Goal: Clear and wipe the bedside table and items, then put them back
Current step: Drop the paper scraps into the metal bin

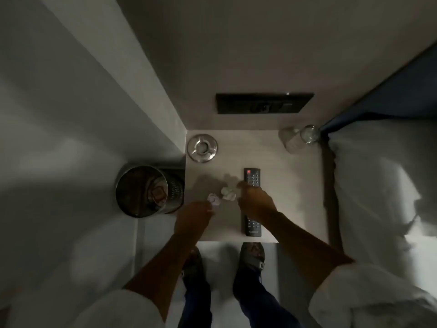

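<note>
The pale bedside table [290, 185] carries a glass ashtray [202, 147] at its far left, two clear glasses [298, 138] at its far right and a black remote [252, 176] lying lengthwise in the middle. Three crumpled white paper balls lie left of the remote: one [213, 199] at my left hand's fingertips, one [228, 193] beside my right hand, a third [227, 177] further back. My left hand [194, 215] pinches the nearest ball. My right hand [254, 200] hovers over the remote, fingers curled toward the middle ball; whether it grips anything is unclear.
A metal waste bin [144, 190] with rubbish inside stands on the floor left of the table. A white pillow and bed [373, 185] border the table's right side. A dark switch panel [264, 103] sits on the wall behind. My feet stand at the table's front edge.
</note>
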`<control>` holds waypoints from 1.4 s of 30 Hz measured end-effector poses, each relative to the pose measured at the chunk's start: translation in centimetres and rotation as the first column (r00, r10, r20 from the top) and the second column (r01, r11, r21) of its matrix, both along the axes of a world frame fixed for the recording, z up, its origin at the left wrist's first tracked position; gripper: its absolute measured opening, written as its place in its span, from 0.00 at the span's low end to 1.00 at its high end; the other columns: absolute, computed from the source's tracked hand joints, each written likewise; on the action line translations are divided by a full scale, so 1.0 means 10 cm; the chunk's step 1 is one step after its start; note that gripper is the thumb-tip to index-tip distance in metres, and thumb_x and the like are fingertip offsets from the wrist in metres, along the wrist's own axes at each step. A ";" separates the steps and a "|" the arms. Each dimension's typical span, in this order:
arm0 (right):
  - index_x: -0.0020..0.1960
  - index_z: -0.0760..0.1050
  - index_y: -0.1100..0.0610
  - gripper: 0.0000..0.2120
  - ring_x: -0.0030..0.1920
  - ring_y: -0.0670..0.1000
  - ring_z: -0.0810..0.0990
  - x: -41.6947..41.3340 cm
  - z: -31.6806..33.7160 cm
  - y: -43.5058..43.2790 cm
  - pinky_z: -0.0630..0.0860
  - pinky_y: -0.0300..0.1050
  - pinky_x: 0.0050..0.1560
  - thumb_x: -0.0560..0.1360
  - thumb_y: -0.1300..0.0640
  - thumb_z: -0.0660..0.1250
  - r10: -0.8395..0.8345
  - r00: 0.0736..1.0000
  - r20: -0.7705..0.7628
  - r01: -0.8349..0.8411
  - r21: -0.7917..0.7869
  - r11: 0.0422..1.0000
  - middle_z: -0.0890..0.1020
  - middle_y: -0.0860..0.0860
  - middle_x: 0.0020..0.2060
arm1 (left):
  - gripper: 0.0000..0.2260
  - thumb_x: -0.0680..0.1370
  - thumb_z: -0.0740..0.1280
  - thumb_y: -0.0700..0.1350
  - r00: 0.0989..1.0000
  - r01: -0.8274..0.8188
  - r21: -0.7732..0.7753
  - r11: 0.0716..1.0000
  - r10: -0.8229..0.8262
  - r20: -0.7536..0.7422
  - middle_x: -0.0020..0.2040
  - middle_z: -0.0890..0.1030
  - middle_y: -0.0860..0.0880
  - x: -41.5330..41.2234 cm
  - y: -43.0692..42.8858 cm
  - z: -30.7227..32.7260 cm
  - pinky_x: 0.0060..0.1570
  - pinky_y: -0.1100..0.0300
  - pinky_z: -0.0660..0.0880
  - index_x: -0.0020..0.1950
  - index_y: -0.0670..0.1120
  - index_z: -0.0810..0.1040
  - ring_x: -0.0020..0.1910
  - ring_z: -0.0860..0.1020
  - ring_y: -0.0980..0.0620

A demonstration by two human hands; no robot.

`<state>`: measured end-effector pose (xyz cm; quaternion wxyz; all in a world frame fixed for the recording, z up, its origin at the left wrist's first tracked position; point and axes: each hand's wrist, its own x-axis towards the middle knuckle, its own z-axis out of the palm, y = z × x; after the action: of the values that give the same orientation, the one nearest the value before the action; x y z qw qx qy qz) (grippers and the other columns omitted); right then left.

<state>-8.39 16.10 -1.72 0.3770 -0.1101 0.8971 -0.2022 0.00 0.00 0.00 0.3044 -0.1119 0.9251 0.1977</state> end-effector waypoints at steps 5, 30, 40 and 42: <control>0.71 0.65 0.48 0.29 0.57 0.61 0.78 0.05 -0.53 -0.25 0.80 0.57 0.53 0.73 0.65 0.64 0.153 0.983 -0.098 -0.150 0.036 0.988 0.69 0.57 0.65 | 0.15 0.84 0.58 0.48 0.972 0.090 0.022 0.996 -0.083 -0.219 0.69 0.75 0.44 -0.05 -0.06 -0.68 0.63 0.53 0.74 0.68 0.45 0.74 0.66 0.74 0.46; 0.62 0.73 0.58 0.19 0.53 0.60 0.81 0.82 -0.89 -2.29 0.81 0.57 0.52 0.72 0.64 0.69 0.101 0.994 -0.045 -0.107 -0.160 0.981 0.80 0.59 0.55 | 0.14 0.83 0.61 0.44 0.781 -0.529 0.170 0.831 0.555 -0.285 0.45 0.83 0.37 0.90 -1.88 -0.92 0.44 0.54 0.76 0.50 0.35 0.80 0.46 0.81 0.41; 0.65 0.72 0.54 0.24 0.56 0.58 0.79 1.11 -0.75 -1.90 0.80 0.56 0.53 0.72 0.70 0.63 -0.012 0.998 -0.056 0.001 -0.187 0.982 0.79 0.55 0.59 | 0.22 0.76 0.65 0.32 0.894 -0.411 0.028 0.911 0.408 -0.183 0.65 0.79 0.43 0.90 -1.66 -1.00 0.60 0.47 0.77 0.69 0.46 0.74 0.62 0.77 0.40; 0.65 0.71 0.55 0.22 0.55 0.57 0.78 1.08 -0.62 -1.64 0.80 0.56 0.52 0.73 0.68 0.62 -0.053 0.992 -0.115 0.034 -0.163 0.986 0.77 0.55 0.58 | 0.19 0.78 0.64 0.35 0.920 -0.296 0.042 0.954 0.297 -0.258 0.64 0.79 0.41 0.78 -1.63 -0.94 0.61 0.45 0.77 0.68 0.43 0.75 0.62 0.77 0.40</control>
<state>2.41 -0.32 -7.94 0.3081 -0.1324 0.9011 -0.2751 7.84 -16.28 -9.38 0.1465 -0.2232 0.9293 0.2553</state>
